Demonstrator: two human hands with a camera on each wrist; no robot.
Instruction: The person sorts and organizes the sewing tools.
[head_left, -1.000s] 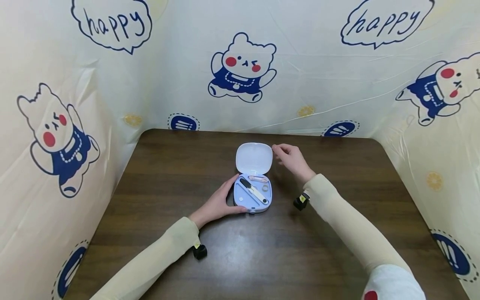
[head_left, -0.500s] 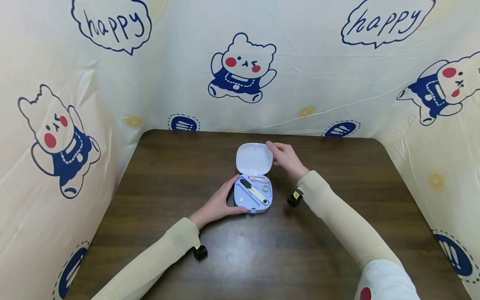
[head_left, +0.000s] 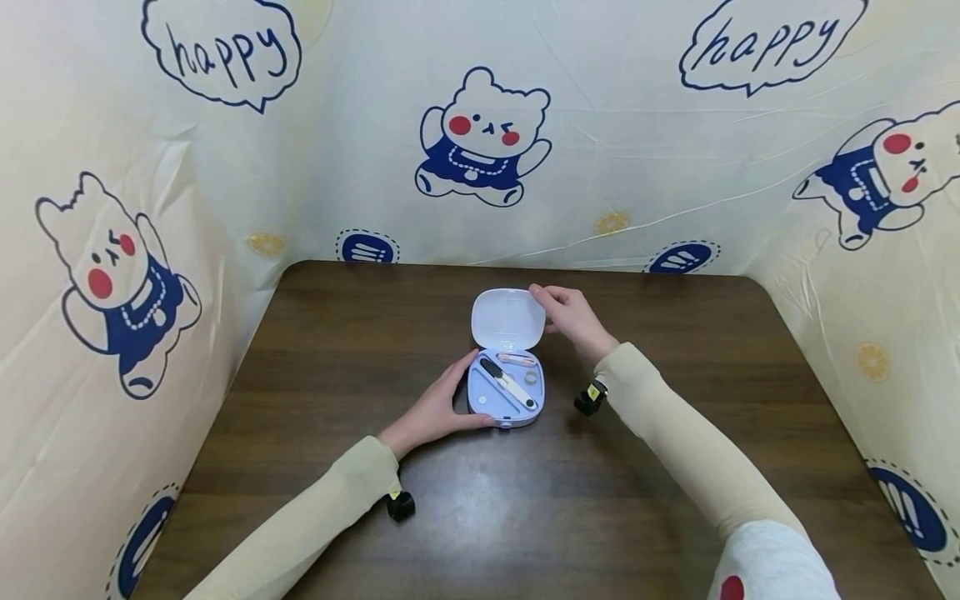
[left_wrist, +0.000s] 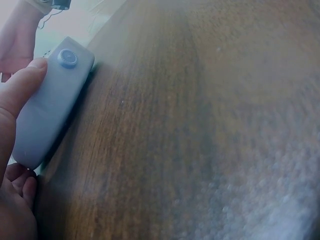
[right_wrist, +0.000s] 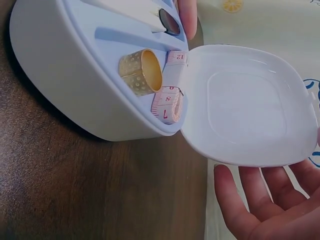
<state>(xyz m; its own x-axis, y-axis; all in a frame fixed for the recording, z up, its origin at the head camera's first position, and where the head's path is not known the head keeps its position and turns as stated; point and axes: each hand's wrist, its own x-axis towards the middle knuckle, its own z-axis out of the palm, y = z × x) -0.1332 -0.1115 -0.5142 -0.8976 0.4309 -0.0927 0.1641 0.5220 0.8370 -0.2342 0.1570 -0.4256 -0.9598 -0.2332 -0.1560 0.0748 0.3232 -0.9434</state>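
A light-blue sewing kit box (head_left: 487, 402) sits on the table with its white lid (head_left: 508, 319) raised at the back. My left hand (head_left: 435, 411) grips the box's left side, its thumb on the front wall near a round button (left_wrist: 67, 58). At the lid's upper right edge, my right hand (head_left: 576, 321) holds on, thumb at the edge and fingers behind. Inside the box lie a slim white tool with a dark end (head_left: 506, 382), a gold dimpled thimble (right_wrist: 132, 75) and a rolled pink-and-white tape measure (right_wrist: 165, 106).
The dark wooden table (head_left: 375, 325) extends around the box on all sides. A pale cloth (head_left: 360, 167) printed with cartoon bears hangs behind it and along both sides. A small black camera is strapped at each wrist.
My right hand has moved left from beside the lid onto its upper right edge, and the lid now tilts very slightly lower. My left hand and the box have stayed in place.
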